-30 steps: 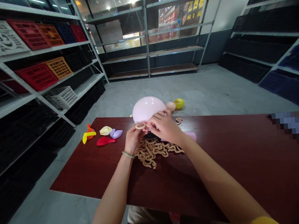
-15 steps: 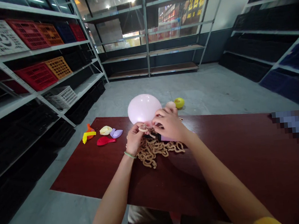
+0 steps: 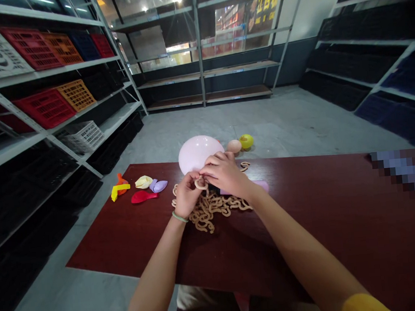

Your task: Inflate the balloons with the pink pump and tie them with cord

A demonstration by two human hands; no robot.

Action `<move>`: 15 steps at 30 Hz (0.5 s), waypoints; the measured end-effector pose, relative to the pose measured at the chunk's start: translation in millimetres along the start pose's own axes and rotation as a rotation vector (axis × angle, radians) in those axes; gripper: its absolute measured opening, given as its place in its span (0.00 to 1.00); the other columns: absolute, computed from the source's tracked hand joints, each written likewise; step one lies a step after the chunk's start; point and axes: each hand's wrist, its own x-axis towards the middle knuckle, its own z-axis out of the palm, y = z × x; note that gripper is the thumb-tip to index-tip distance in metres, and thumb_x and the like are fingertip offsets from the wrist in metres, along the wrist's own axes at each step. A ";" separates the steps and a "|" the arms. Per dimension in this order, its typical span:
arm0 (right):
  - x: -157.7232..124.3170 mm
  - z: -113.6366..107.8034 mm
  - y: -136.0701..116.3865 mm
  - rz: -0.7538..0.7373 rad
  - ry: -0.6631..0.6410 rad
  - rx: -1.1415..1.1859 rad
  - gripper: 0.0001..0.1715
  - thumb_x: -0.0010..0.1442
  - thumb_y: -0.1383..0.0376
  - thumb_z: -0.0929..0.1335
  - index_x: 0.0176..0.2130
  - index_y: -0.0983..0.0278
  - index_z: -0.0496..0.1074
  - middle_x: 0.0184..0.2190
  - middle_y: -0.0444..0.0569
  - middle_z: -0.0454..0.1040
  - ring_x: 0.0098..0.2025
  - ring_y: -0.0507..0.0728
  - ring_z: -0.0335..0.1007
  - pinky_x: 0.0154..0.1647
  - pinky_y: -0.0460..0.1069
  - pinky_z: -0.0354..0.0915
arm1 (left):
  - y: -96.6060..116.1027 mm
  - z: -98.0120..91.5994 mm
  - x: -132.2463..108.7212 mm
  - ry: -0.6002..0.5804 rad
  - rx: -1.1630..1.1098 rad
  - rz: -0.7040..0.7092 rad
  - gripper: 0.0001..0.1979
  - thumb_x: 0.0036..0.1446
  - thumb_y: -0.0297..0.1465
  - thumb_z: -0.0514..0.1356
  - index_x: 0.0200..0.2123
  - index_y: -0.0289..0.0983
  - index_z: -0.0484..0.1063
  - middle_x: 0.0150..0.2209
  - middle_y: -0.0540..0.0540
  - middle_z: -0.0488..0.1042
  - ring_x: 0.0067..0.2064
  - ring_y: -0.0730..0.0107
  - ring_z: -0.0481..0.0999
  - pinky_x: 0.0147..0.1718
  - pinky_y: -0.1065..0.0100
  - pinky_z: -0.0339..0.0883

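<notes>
My left hand (image 3: 187,196) is closed in a pinch, with a tan curled strip (image 3: 201,184) looping from its fingertips. My right hand (image 3: 227,175) meets it there, fingers bent and pressed together; what they grip is hidden. Just behind both hands sits an inflated pale pink balloon (image 3: 198,152), its lower end covered by the fingers. Under the hands lies a heap of tan wavy strips (image 3: 212,208). A pink tube with a black end (image 3: 261,185) pokes out from beneath my right hand.
Uninflated balloons lie at the left of the dark red table (image 3: 127,240): red (image 3: 144,196), purple (image 3: 158,185), cream (image 3: 143,182), yellow (image 3: 119,191). Beyond the far edge are a small beige balloon (image 3: 234,146) and a yellow-green one (image 3: 247,141). Shelves with crates (image 3: 45,109) stand left.
My right hand has moved left and its fingers have come together against my left fingertips. More of the pink tube and the beige balloon now shows. The view has shifted slightly.
</notes>
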 end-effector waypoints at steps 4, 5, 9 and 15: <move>-0.1 2.5 0.6 0.006 0.015 0.020 0.04 0.62 0.63 0.68 0.35 0.56 0.75 0.38 0.44 0.74 0.46 0.60 0.61 0.49 0.57 0.48 | -4.0 -1.7 -1.7 0.012 0.057 0.045 0.13 0.54 0.40 0.65 0.37 0.38 0.69 0.32 0.49 0.75 0.31 0.71 0.74 0.34 0.69 0.69; 0.0 3.9 -0.6 0.009 0.019 0.017 0.04 0.61 0.63 0.69 0.34 0.57 0.74 0.37 0.45 0.74 0.46 0.60 0.61 0.49 0.57 0.48 | -5.2 -2.5 -2.3 0.033 0.073 0.058 0.13 0.54 0.39 0.65 0.37 0.38 0.69 0.33 0.48 0.76 0.32 0.71 0.75 0.34 0.69 0.69; 1.1 12.0 -9.3 0.012 0.031 0.015 0.03 0.59 0.65 0.69 0.31 0.60 0.70 0.35 0.46 0.73 0.45 0.59 0.62 0.49 0.56 0.49 | -9.0 -5.1 -6.3 0.170 0.182 0.098 0.12 0.55 0.39 0.65 0.37 0.38 0.70 0.33 0.48 0.76 0.32 0.70 0.75 0.34 0.69 0.68; 2.5 7.4 -10.6 0.016 0.038 0.138 0.07 0.63 0.63 0.67 0.32 0.59 0.72 0.34 0.45 0.74 0.45 0.57 0.63 0.50 0.55 0.48 | -10.0 0.4 -11.0 0.305 0.293 0.169 0.12 0.59 0.41 0.62 0.39 0.39 0.71 0.37 0.46 0.78 0.38 0.66 0.77 0.38 0.66 0.69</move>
